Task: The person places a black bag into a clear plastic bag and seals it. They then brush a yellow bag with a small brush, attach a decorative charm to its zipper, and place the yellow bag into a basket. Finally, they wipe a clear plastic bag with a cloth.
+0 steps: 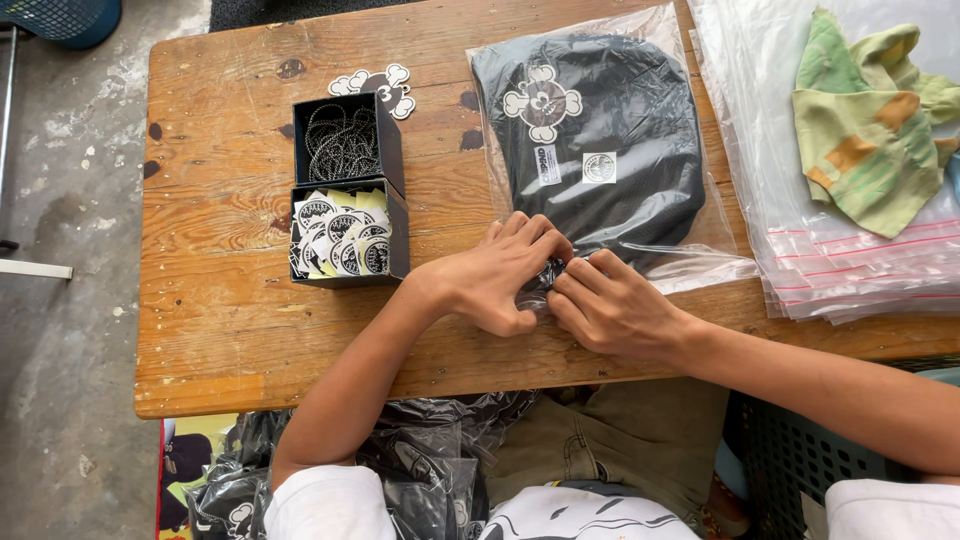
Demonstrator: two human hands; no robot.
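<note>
I see the clear bag holding a folded black garment bearing a white emblem; left hand and right hand fingers pinch its near edge.

Boxes left of bagged garment, on table

I see a black garment with a white cartoon print, sealed in a clear bag. The table is worn brown wood. Two black boxes hold a silvery chain and black-and-white round stickers. The rag is pale green with orange patches. The bag stack has red strips.
</note>
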